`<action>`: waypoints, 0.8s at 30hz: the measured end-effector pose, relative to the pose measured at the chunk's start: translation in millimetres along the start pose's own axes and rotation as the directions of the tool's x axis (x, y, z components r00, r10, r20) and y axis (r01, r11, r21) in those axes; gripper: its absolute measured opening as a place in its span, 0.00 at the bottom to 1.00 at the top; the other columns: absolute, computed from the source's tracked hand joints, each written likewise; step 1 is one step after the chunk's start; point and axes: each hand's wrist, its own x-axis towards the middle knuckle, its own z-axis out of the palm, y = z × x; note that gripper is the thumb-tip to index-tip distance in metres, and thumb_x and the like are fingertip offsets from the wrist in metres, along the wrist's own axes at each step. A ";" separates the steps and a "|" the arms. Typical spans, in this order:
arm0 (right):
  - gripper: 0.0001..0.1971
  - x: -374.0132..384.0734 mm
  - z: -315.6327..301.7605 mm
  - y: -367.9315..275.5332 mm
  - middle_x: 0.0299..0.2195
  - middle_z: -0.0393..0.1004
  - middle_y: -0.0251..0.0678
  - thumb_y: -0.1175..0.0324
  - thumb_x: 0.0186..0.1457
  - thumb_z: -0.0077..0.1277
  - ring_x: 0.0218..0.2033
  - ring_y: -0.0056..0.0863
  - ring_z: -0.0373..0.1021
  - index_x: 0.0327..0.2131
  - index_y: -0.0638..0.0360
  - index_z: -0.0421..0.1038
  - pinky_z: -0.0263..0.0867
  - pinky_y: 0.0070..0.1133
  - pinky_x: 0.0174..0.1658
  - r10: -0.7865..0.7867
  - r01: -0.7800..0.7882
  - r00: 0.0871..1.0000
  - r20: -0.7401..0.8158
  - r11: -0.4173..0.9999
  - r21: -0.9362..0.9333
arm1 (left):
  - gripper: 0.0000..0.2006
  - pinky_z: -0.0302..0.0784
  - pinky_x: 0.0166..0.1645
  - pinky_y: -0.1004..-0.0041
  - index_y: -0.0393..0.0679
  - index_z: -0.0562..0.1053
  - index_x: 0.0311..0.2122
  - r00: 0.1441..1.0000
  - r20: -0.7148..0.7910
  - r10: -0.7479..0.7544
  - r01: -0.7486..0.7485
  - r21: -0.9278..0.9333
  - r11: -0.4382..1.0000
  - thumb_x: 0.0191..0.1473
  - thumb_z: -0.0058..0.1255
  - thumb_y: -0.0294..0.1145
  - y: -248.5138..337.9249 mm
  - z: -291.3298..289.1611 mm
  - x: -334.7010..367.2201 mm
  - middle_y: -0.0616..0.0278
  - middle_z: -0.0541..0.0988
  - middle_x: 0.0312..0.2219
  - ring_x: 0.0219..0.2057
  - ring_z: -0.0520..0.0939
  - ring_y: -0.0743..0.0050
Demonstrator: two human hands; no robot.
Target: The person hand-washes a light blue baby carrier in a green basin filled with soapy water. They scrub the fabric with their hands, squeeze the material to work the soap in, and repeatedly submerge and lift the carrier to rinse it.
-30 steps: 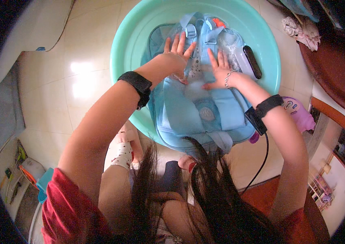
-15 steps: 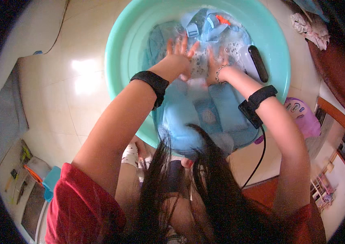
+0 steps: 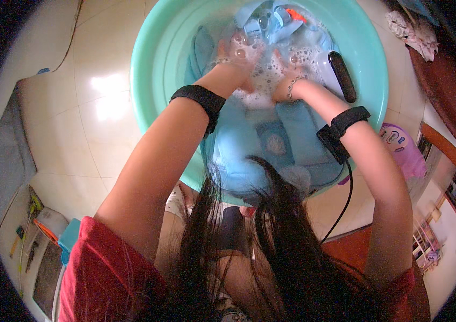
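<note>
A light blue backpack (image 3: 271,145) lies in a turquoise wash basin (image 3: 155,80) full of soapy water. My left hand (image 3: 237,61) and my right hand (image 3: 287,86) are side by side in the foam, both closed on the bag's wet upper fabric. Suds cover parts of my fingers. The bag's straps and buckles (image 3: 273,19) stick up at the basin's far side. Each wrist wears a black band, and a thin bracelet circles the right one. My dark hair hangs over the bag's lower part.
A black oblong brush (image 3: 342,76) rests inside the basin at the right. A crumpled cloth (image 3: 413,32) lies on a dark round surface at the upper right. A purple object (image 3: 402,147) sits by the basin. The floor has pale glossy tiles (image 3: 93,107).
Both hands have moved from flat on the bag's middle to its far end, down into the foam, fingers now closed on the fabric. The view has shifted closer over the basin.
</note>
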 end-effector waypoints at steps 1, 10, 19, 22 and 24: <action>0.17 0.4 -0.9 0.0 0.38 0.67 0.41 0.62 0.45 0.34 0.39 0.38 0.65 0.34 0.61 0.68 0.43 0.36 0.51 -0.060 0.061 0.998 0.015 0.998 -0.029 | 0.46 0.25 0.51 0.42 0.53 0.41 0.55 1.000 0.005 0.013 -0.013 0.018 1.000 0.30 0.51 0.50 -1.1 0.1 0.4 0.46 0.32 0.54 0.54 0.27 0.46; 0.14 19.2 12.3 6.9 0.33 0.69 0.44 0.69 0.44 0.34 0.33 0.39 0.67 0.31 0.64 0.68 0.62 0.29 0.36 -0.272 0.283 0.958 0.084 0.944 -0.169 | 0.36 0.20 0.51 0.45 0.47 0.53 0.52 0.998 -0.029 -0.048 0.047 -0.041 0.998 0.34 0.47 0.47 -1.7 16.5 12.0 0.46 0.29 0.54 0.53 0.20 0.50; 0.14 17.7 7.1 2.1 0.31 0.69 0.45 0.69 0.44 0.35 0.31 0.39 0.67 0.30 0.66 0.68 0.62 0.28 0.35 -0.267 0.283 0.956 0.123 0.949 -0.142 | 0.37 0.23 0.52 0.47 0.51 0.52 0.53 0.850 0.497 0.178 0.016 -0.361 0.932 0.34 0.48 0.44 -24.1 41.8 58.9 0.49 0.32 0.54 0.56 0.28 0.55; 0.14 32.8 27.2 13.4 0.31 0.69 0.45 0.68 0.44 0.35 0.32 0.39 0.67 0.30 0.66 0.68 0.62 0.28 0.35 -0.248 0.258 0.963 0.108 0.961 -0.100 | 0.40 0.23 0.53 0.47 0.52 0.46 0.54 0.993 0.080 0.081 -0.060 -0.232 0.971 0.33 0.49 0.44 -10.1 33.7 28.6 0.49 0.34 0.54 0.56 0.30 0.54; 0.14 52.3 42.0 24.0 0.32 0.69 0.45 0.68 0.44 0.35 0.32 0.39 0.67 0.30 0.66 0.67 0.62 0.28 0.35 -0.228 0.238 0.968 0.102 0.967 -0.091 | 0.42 0.23 0.53 0.47 0.53 0.44 0.55 0.996 -0.080 0.038 -0.051 -0.166 0.985 0.33 0.49 0.44 -9.3 25.9 15.2 0.49 0.34 0.54 0.56 0.30 0.53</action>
